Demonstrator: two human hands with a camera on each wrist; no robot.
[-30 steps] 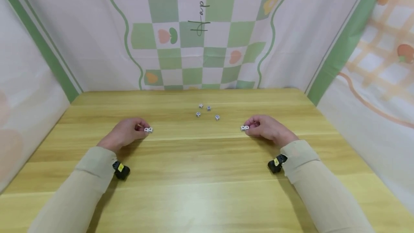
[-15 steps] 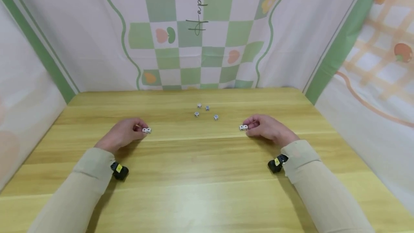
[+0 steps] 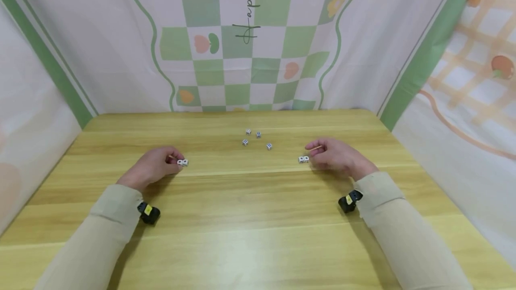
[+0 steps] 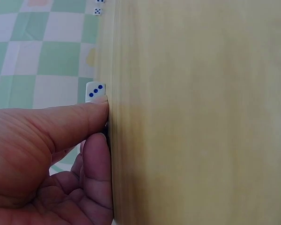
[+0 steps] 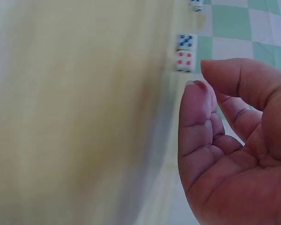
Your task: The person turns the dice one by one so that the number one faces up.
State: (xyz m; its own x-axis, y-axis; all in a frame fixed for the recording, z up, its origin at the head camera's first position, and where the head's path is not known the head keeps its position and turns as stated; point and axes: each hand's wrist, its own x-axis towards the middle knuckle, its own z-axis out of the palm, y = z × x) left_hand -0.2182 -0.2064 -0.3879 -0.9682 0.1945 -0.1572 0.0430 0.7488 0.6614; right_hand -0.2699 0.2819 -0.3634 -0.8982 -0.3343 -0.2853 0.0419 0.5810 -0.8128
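My left hand (image 3: pixel 152 165) pinches a pair of white dice (image 3: pixel 185 162) side by side at the table surface, left of the middle. In the left wrist view, one die (image 4: pixel 95 90) with three blue pips sticks out beyond the thumb; the other die is hidden by the fingers. My right hand (image 3: pixel 337 158) holds nothing, thumb and fingers parted, just right of another pair of dice (image 3: pixel 303 159) standing on the table. In the right wrist view, that pair shows a blue-pipped die (image 5: pixel 186 41) against a red-pipped die (image 5: pixel 185 61), both apart from the fingertips.
Several loose dice lie farther back near the middle, the nearest die (image 3: pixel 269 146) slightly to the right. The wooden table (image 3: pixel 242 205) meets a checkered cloth backdrop (image 3: pixel 238 73) at its far edge. Cloth walls stand at both sides.
My right hand has let go of its pair of dice and drawn slightly away to the right, fingers parting. The left hand keeps its hold in the same place.
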